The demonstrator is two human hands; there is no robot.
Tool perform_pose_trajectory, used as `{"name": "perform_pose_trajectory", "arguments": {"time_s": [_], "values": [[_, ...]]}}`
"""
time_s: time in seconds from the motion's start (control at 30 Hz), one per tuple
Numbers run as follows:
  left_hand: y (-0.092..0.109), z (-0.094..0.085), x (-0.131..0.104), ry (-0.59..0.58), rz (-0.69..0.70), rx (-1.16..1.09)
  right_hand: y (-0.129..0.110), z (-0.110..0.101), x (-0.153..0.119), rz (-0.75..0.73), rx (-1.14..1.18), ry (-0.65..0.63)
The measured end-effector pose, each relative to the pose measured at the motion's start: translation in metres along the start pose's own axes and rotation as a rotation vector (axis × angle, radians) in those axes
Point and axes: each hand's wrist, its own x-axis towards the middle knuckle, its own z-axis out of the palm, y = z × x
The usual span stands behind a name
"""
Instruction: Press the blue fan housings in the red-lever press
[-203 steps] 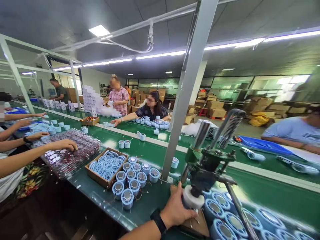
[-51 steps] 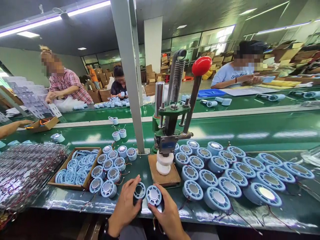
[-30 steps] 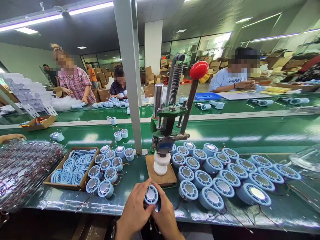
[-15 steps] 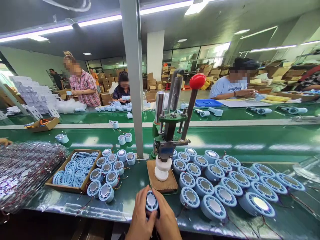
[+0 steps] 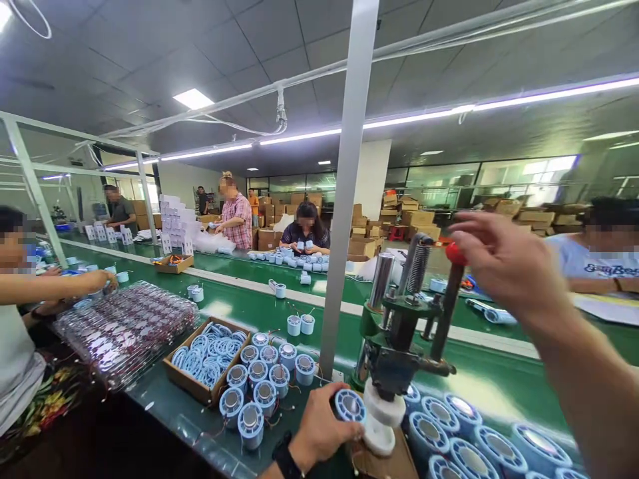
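Note:
My left hand (image 5: 324, 422) is closed around a light blue round housing (image 5: 350, 406) with a silver disc in its top. It holds the housing just left of the white press head (image 5: 383, 402) and the white seat (image 5: 378, 436) of a hand press (image 5: 399, 332). My right hand (image 5: 504, 259) is raised at the red knob (image 5: 455, 253) on the press lever (image 5: 446, 313). Its fingers are stretched out over the knob, with the thumb by it; whether they touch it firmly I cannot tell.
Similar housings (image 5: 250, 420) stand left of the press, and more (image 5: 469, 460) on its right. A cardboard box (image 5: 192, 384) holds blue rings. Wired parts in clear trays (image 5: 127, 326) lie farther left. A metal post (image 5: 344, 199) rises behind. Co-workers sit or stand around the green line.
My right hand has left the housing and risen to the lever knob. My left hand alone now holds the housing, beside the press head. The view has turned left and upward.

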Motion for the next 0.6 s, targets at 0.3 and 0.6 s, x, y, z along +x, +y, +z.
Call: {"name": "perform_pose_trajectory", "arguments": {"time_s": [0.3,0.6], "values": [[-0.011,0.050,0.036,-0.272,0.118,-0.302,0.017,0.036,0.006,0.179,0.130,0.031],[-0.032,0.043,0.018,-0.199,0.158,-0.164,-0.025,-0.037,-0.127,0.023,0.160,0.161]]}}
